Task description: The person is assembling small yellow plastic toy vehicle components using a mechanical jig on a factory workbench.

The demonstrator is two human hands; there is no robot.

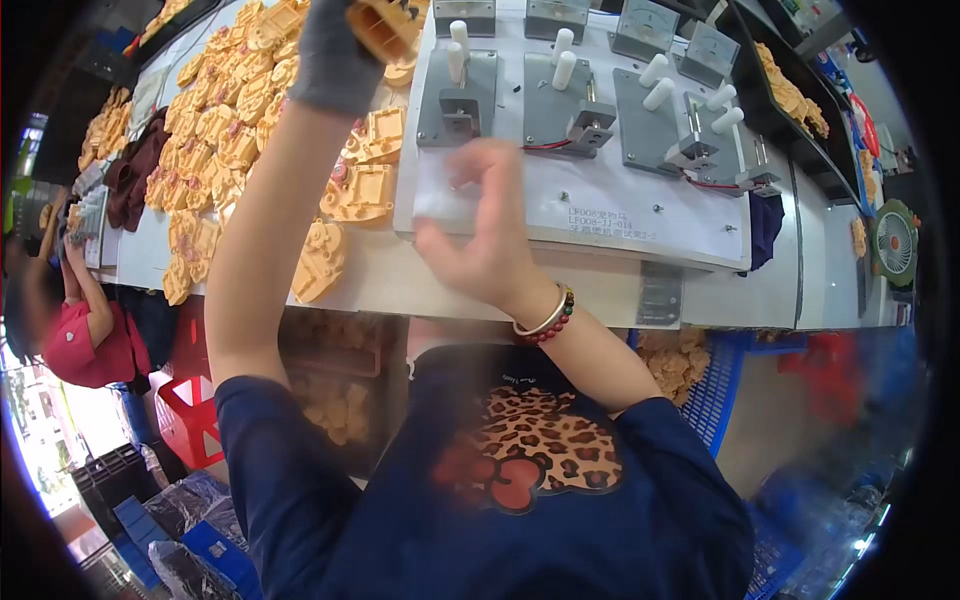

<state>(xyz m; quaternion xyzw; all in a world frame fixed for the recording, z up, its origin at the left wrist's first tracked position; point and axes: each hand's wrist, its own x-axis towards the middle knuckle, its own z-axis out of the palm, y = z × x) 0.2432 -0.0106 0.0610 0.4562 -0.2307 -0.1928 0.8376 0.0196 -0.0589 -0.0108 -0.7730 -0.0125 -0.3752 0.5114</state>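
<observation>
In a grey glove, my left hand (338,68) is raised at the top of the view, holding a hollow orange-yellow plastic housing (384,28). My bare right hand (482,225) hovers over the front left corner of a white test fixture board (600,205). Its thumb and bent fingers stand apart with nothing visible between them; the fingertips are a little blurred. Just beyond that hand is the leftmost clamp station (458,100), a grey plate with white-tipped levers. Loose yellow plastic housings (362,192) lie on the table between my arms.
A large heap of yellow housings (235,120) covers the table's left side. More clamp stations with meters (645,28) stand on the board. A black tray (775,100) of parts and a green fan (893,242) are at right. Another person (95,340) works at far left.
</observation>
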